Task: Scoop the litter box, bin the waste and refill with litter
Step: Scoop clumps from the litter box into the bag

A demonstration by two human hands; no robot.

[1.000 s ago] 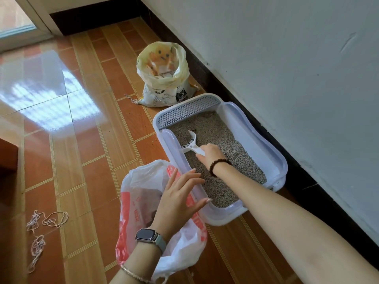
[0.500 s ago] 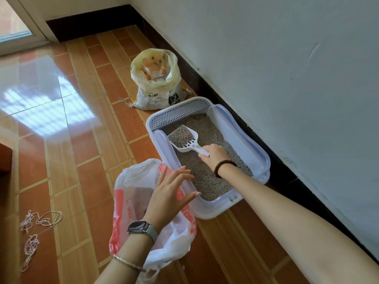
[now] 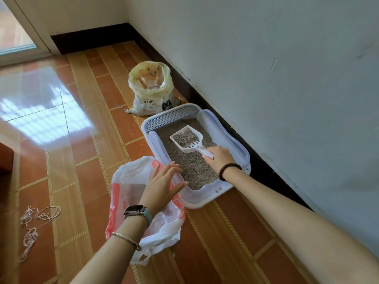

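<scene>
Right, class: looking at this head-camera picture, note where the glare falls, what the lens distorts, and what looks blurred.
Head view: window glare whitens the floor tiles at left; the wide lens makes the door frame lean; the scoop and litter in the litter box are sharp, with nothing plainly blurred.

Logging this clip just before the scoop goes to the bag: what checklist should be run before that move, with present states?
1. Grip: right hand curled round the scoop handle: ok.
2. Loaded scoop over the litter box, not the floor: ok.
3. Load is waste, not clean litter: cannot tell.
4. The plastic bag lies beside the box: ok.
5. The left hand holding the bag open: not ok, fingers straight, gripping nothing.
</scene>
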